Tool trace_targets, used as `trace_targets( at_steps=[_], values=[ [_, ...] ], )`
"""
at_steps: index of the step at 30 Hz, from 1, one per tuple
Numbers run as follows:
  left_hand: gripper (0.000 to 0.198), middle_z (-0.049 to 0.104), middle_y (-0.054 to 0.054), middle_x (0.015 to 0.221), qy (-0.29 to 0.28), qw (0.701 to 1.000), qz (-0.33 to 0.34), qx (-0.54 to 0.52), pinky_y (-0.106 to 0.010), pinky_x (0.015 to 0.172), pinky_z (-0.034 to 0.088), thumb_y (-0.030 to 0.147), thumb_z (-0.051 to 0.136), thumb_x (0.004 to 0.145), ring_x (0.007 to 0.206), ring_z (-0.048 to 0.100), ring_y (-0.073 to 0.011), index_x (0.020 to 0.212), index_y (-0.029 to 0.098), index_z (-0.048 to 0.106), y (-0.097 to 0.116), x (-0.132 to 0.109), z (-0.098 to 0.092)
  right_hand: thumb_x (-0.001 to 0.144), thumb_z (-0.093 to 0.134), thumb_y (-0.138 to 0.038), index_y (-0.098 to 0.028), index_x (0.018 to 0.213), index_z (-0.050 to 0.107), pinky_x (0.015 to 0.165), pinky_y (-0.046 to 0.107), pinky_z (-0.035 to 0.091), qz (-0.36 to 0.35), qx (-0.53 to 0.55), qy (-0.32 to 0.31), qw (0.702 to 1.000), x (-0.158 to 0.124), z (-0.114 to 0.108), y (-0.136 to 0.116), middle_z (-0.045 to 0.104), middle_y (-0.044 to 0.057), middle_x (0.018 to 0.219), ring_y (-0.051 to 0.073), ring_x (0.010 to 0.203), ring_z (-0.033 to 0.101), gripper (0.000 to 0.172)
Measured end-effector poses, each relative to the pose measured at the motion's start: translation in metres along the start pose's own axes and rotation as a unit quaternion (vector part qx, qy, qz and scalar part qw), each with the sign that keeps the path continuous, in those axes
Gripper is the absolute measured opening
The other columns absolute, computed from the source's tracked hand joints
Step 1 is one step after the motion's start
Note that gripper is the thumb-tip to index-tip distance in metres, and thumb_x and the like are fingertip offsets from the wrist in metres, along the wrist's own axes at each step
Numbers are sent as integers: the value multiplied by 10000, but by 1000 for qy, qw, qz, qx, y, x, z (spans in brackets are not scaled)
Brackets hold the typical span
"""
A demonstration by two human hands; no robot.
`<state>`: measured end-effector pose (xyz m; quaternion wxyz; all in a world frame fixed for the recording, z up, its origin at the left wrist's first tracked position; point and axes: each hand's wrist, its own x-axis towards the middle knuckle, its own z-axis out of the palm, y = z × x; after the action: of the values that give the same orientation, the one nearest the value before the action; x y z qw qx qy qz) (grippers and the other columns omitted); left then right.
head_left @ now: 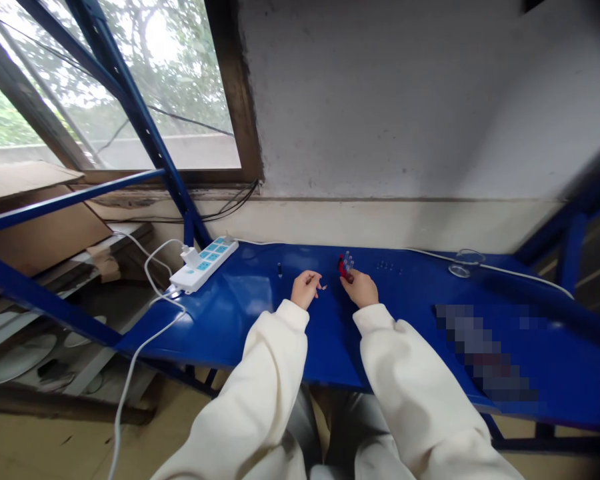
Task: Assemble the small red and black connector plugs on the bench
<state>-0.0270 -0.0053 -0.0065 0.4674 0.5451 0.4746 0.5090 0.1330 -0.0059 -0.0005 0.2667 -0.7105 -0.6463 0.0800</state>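
My right hand (361, 288) is closed round a small red object (341, 264) with clear, tube-like pieces (349, 261) standing up from it. Left of it, my left hand (307, 288) has its fingers pinched together above the blue table (260, 333). A tiny pale piece (325, 287) shows by the left fingertips; whether they grip it is too small to tell. A small dark cylinder (279, 270) stands on the table left of my left hand. Several tiny clear pieces (391, 267) lie to the right of my right hand.
A white power strip (205, 265) with a plug and cable lies at the table's left end. Clear round dishes (460, 269) are at the back right, beside a white cable. A blurred-out object (485, 353) lies at the right. Blue frame posts rise on both sides.
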Motion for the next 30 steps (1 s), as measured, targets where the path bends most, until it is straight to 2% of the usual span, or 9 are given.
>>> trace_targets(
  at_steps=[8,30],
  values=[
    [162,512,40,514,-15,999,19,28,-170,362,309,288,487,715,324,420,-37,734,139,549,3,-3,1,755,495,-336,-195,741,597,507,214,308,-2,0,-4,1000,7,12,3,630,35,741,142,671,566,174],
    [190,512,27,507,-10,999,21,23,-165,359,310,322,525,705,335,412,-42,718,136,557,0,-1,0,764,510,-349,-188,766,590,524,223,321,5,-12,8,1000,8,15,3,622,53,743,156,688,576,180]
  ],
)
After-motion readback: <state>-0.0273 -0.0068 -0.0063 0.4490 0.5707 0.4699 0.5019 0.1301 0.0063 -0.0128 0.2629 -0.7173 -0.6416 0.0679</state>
